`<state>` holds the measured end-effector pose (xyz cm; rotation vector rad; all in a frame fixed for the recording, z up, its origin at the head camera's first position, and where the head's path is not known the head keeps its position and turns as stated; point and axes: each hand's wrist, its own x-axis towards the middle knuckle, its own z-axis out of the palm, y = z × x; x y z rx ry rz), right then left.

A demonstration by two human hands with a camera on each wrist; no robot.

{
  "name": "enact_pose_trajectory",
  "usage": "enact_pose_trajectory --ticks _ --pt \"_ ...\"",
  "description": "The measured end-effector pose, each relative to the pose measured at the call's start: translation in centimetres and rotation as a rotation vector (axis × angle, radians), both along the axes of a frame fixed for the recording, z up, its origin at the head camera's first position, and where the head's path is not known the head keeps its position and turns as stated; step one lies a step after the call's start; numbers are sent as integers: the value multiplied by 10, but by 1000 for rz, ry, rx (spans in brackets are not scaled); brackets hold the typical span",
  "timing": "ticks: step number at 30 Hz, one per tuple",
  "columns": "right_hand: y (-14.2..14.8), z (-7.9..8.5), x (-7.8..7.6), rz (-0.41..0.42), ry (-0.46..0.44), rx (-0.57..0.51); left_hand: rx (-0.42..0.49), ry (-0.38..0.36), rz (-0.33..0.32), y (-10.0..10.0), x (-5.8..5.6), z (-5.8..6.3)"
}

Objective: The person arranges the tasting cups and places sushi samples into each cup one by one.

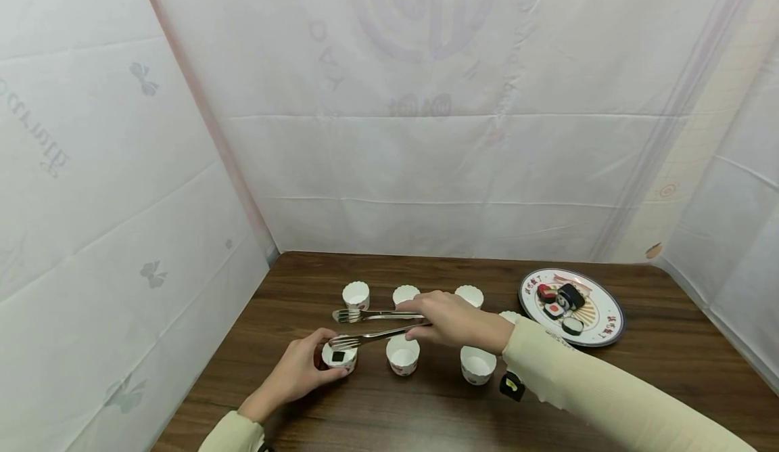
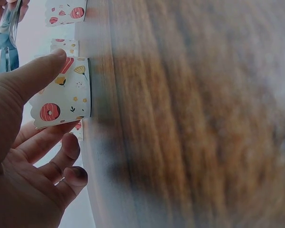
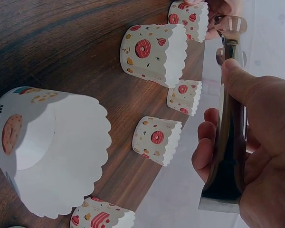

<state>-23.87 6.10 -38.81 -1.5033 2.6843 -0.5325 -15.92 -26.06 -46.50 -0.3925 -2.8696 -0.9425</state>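
Observation:
My left hand [image 1: 295,374] holds a white paper baking cup [image 1: 348,366] at the front left, thumb and fingers on opposite sides of it. A small dark sushi piece [image 1: 338,356] lies inside this cup. In the left wrist view the cup [image 2: 61,97] shows printed doughnuts and flowers. My right hand [image 1: 456,318] grips metal tongs [image 1: 389,315] with fork-shaped ends, their two arms spread apart. The lower fork end overlaps the held cup's rim in the head view, and nothing sits between the tines. In the right wrist view the thumb presses along the tongs [image 3: 230,123].
More baking cups stand in two rows, including a front middle one [image 1: 403,357] and a front right one [image 1: 477,365]. A round plate [image 1: 610,303] with several sushi pieces [image 1: 571,296] lies at the right. One sushi roll [image 1: 512,386] lies on the wooden table [image 1: 438,418] beside the right sleeve.

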Motion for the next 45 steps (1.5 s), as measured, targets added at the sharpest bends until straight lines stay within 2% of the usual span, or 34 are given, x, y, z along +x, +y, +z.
enact_pose_trajectory --ticks 10,16,21,31,38,45 --pt "15 4 -3 -34 46 -28 -15 37 -30 -1 0 -3" --pt "30 10 -6 -55 56 -29 -28 114 -21 -1 1 -2" --pt "43 11 -10 -75 65 -21 20 152 -19 1 -1 3" --pt "74 15 -18 -128 127 -30 78 275 -69 17 -1 12" --pt "101 19 -20 -147 112 -69 103 348 -99 32 -1 17" --pt "126 22 -22 -206 117 -74 137 352 -143 49 0 19"
